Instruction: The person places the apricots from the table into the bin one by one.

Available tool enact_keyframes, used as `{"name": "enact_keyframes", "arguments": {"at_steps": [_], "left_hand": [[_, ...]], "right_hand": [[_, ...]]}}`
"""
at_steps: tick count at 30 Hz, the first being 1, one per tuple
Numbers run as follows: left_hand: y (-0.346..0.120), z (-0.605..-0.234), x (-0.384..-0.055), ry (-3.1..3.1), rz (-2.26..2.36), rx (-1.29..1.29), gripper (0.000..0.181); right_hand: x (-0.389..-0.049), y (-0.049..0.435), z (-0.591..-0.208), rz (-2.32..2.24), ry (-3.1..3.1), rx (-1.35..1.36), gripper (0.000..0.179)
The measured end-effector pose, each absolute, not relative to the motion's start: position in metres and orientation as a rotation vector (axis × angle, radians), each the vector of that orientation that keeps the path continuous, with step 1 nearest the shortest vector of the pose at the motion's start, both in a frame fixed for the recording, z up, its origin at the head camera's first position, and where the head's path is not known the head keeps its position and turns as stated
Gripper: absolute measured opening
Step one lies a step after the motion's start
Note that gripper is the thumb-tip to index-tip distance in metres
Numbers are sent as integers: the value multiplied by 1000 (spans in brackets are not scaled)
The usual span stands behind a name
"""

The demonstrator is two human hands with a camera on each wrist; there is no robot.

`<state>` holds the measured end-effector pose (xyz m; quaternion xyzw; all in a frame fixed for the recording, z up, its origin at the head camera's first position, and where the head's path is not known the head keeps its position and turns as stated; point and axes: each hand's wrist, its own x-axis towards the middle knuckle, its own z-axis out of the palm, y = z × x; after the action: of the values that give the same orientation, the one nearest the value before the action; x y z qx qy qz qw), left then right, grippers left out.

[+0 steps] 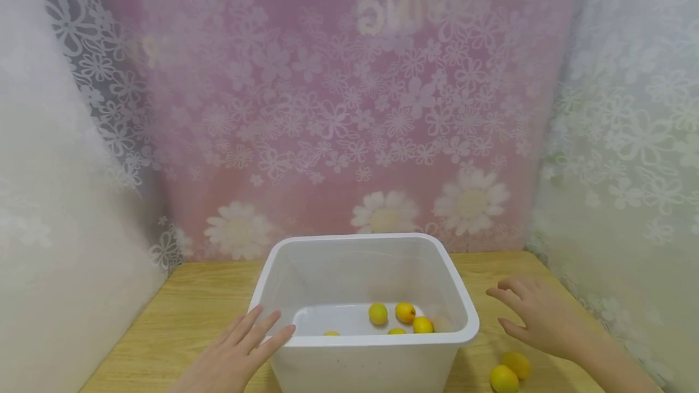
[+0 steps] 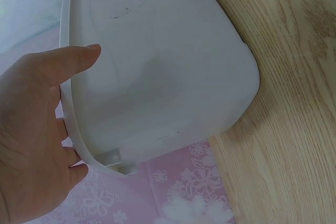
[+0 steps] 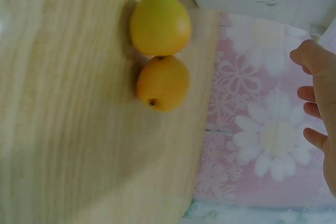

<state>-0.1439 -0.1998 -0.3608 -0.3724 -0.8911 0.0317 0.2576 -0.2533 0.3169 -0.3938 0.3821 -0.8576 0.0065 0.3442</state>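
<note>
A white plastic bin (image 1: 364, 341) stands on the table, with several small yellow fruits (image 1: 405, 312) on its floor; one is greener (image 1: 378, 314). My left hand (image 1: 232, 350) lies at the bin's front left corner, fingers extended over the rim. In the left wrist view the thumb (image 2: 79, 61) is in front of the bin's outer wall (image 2: 163, 61). To the right of the bin my right hand (image 1: 540, 317) hovers with loosely bent fingers, holding nothing. Below it, two yellow-orange round fruits (image 3: 160, 24) lie touching on the table, the nearer one (image 1: 504, 379) lighter.
The wooden table (image 1: 202, 296) ends at a pink flowered curtain (image 1: 349, 138) behind the bin. Pale flowered sheets hang on the left (image 1: 71, 199) and the right (image 1: 628, 156).
</note>
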Motion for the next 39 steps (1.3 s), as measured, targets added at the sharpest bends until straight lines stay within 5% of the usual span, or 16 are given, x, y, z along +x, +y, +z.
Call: {"name": "enact_keyframes", "arguments": {"at_steps": [5, 26, 39], "left_hand": [[-199, -361, -144, -2421, 69, -1006, 85], [-199, -362, -144, -2402, 91, -997, 88], [-199, -363, -144, -2365, 104, -989, 82]], "right_hand": [[-243, 328, -410, 6, -2286, 1000, 45], [-233, 351, -452, -91, -2469, 1103, 51], [-237, 348, -457, -55, -2530, 1110, 36]]}}
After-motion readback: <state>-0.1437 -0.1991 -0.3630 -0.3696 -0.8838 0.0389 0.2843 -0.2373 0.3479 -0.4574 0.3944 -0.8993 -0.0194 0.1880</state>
